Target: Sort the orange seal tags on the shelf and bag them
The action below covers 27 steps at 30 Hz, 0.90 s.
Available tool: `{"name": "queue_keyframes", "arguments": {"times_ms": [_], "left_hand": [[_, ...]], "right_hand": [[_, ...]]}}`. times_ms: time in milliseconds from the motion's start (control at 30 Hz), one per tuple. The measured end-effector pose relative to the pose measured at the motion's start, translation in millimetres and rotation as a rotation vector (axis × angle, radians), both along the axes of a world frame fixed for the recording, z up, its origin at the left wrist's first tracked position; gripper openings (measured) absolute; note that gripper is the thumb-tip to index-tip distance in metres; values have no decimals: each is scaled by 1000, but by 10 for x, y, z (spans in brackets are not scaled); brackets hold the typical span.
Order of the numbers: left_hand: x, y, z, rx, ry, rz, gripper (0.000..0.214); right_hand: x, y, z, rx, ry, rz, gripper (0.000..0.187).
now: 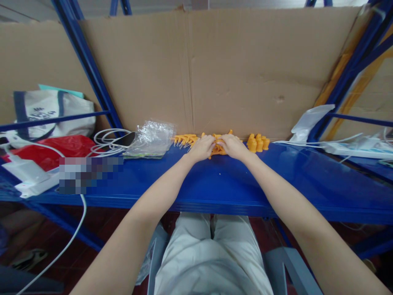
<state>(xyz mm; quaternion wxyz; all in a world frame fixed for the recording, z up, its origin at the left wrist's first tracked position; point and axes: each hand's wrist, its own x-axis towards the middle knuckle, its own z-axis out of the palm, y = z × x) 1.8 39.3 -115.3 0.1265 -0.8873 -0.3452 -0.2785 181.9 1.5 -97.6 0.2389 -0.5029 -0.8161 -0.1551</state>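
At the back of the blue shelf (227, 184), my left hand (202, 148) and my right hand (232, 146) meet over a pile of small orange plastic pieces (218, 148). Both hands have their fingers curled in on these pieces, thumbs close together; the exact shape of what they grip is partly covered. Left of my left hand lies a row of orange pieces with small metal chains (185, 140), like keychains. To the right of my right hand stands a cluster of rounded orange pieces (257, 143).
Clear plastic bags (152, 139) lie in a stack on the left, beside coiled white cables (107, 139). Further left are a red bag (70, 148), a white power strip (39, 182) and a canvas bag (76, 112). A cardboard sheet (233, 73) closes off the back, between blue posts.
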Motion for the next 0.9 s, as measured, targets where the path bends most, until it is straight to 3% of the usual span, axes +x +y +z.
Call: {"name": "queue_keyframes", "arguments": {"times_ms": [233,633,900], "left_hand": [[24,43,-10,12,-12,-41,23],[43,-125,24,-41,52,92,27],[33,-154,37,-55,85,97,30]], "right_hand": [[17,60,-41,13,44,40,30],[24,107,-50,-38,91,133,27],[47,152,-59,-61,122,186,24]]}}
